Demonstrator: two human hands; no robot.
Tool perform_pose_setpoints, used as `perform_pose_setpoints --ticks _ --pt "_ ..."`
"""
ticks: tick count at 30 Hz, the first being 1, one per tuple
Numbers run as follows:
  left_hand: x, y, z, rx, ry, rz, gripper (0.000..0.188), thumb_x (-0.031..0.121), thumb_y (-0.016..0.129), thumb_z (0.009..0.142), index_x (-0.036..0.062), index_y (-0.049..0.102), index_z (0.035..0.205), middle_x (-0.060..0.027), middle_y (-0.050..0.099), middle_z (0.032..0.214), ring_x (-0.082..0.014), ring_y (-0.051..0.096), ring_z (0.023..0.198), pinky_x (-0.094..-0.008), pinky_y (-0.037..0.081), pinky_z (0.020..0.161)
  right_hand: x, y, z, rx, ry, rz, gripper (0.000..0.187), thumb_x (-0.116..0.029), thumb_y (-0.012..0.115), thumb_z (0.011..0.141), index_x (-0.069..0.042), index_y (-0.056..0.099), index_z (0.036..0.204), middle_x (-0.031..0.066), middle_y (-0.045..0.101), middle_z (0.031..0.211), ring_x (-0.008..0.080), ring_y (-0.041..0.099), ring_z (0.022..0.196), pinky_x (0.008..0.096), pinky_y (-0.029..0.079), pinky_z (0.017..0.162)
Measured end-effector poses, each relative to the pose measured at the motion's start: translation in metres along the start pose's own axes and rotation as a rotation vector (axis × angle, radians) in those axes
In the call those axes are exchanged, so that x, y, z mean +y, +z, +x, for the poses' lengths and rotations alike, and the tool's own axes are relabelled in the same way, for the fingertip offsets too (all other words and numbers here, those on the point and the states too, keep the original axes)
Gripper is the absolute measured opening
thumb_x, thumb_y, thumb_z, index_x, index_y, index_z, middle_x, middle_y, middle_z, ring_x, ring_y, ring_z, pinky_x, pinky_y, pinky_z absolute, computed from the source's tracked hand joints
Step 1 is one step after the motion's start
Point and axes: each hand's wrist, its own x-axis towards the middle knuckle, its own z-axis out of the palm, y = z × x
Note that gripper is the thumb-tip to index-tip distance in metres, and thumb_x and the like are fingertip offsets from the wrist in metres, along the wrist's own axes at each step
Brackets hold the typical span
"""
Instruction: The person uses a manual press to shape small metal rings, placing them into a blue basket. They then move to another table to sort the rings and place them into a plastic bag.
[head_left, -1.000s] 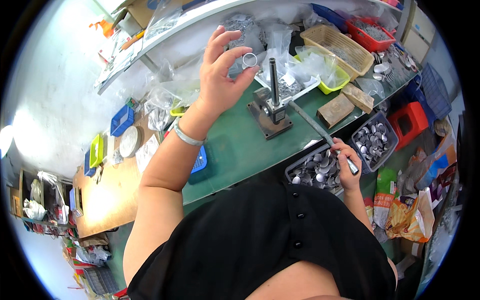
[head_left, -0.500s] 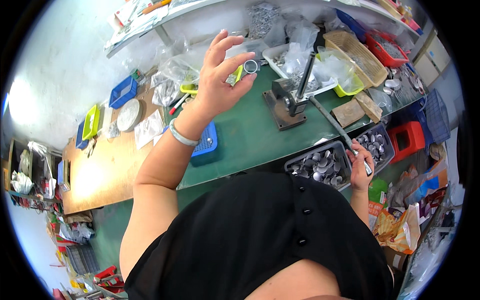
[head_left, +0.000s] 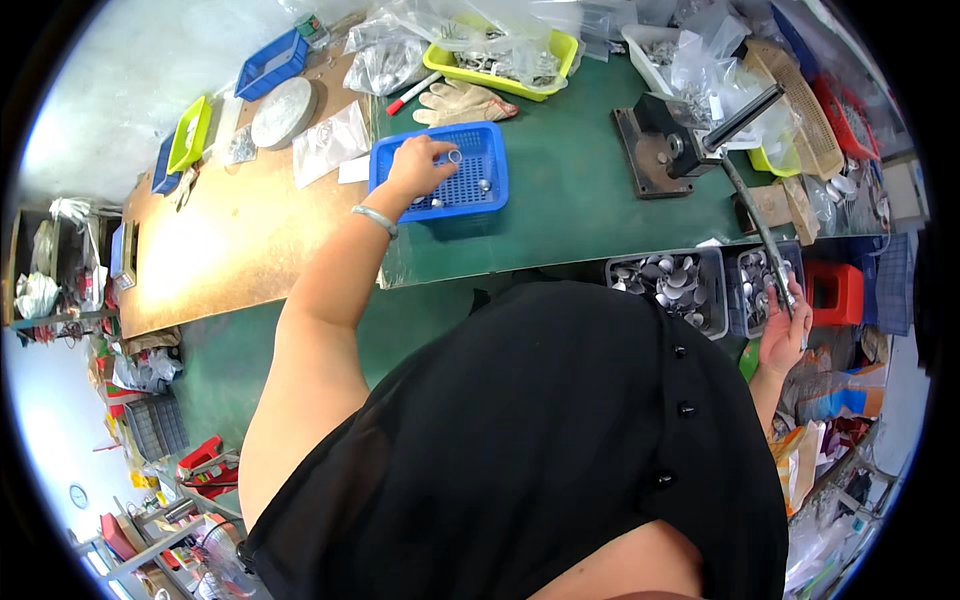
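Over the blue perforated basket point(head_left: 500, 190) my left hand point(head_left: 422, 166) reaches in from the left. A small round metal ring point(head_left: 455, 156) shows at its fingertips, pinched between thumb and fingers. A few small shiny metal pieces lie on the basket's floor, one of them a round piece point(head_left: 485, 185). On the right, my right hand point(head_left: 785, 330) has its fingers round the end of the long metal lever point(head_left: 755, 213). That lever runs up to a black hand press point(head_left: 662, 150) standing on the green bench.
Beneath the lever stand two grey bins point(head_left: 716, 297) of round metal discs. A glove point(head_left: 463, 104) and a red-capped marker point(head_left: 412, 93) lie behind the basket. A yellow-green tray point(head_left: 560, 72) of metal parts and plastic bags sits farther back. Wooden blocks point(head_left: 775, 205) are beside the press.
My left hand has come down from in front of my head view to the blue basket, bringing the ring. My right hand stays on the lever. The view has turned left.
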Motion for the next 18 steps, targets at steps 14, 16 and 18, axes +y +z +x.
perform_pose_setpoints --ticks 14,16,18 --pt "0.007 0.057 0.022 -0.303 0.219 0.265 0.029 0.028 0.067 0.073 0.0152 0.067 0.099 -0.0105 0.055 0.104 -0.0292 0.051 0.103 -0.0396 0.041 0.087 0.0 0.003 0.001 0.045 -0.005 0.063 0.018 -0.017 0.043 0.095 -0.005 0.054 0.088 0.0213 0.048 0.124 0.0325 0.039 0.124 0.0504 0.038 0.098" --pt "0.002 0.068 0.026 -0.306 0.214 0.208 0.024 0.023 0.067 0.072 0.012 0.067 0.094 -0.0124 0.056 0.101 -0.0307 0.052 0.101 -0.04 0.042 0.086 0.003 0.001 0.002 0.053 -0.006 0.061 0.018 -0.017 0.043 0.095 -0.004 0.053 0.087 0.0215 0.049 0.123 0.0323 0.039 0.124 0.05 0.039 0.097" --pt "-0.009 0.075 0.031 -0.247 0.254 0.067 0.019 0.02 0.068 0.072 0.0095 0.066 0.088 -0.0104 0.058 0.09 -0.0268 0.056 0.09 -0.0374 0.045 0.08 0.002 0.0 0.001 0.061 -0.012 0.057 0.017 -0.016 0.044 0.094 -0.004 0.053 0.087 0.0217 0.049 0.123 0.0323 0.04 0.123 0.0495 0.041 0.096"
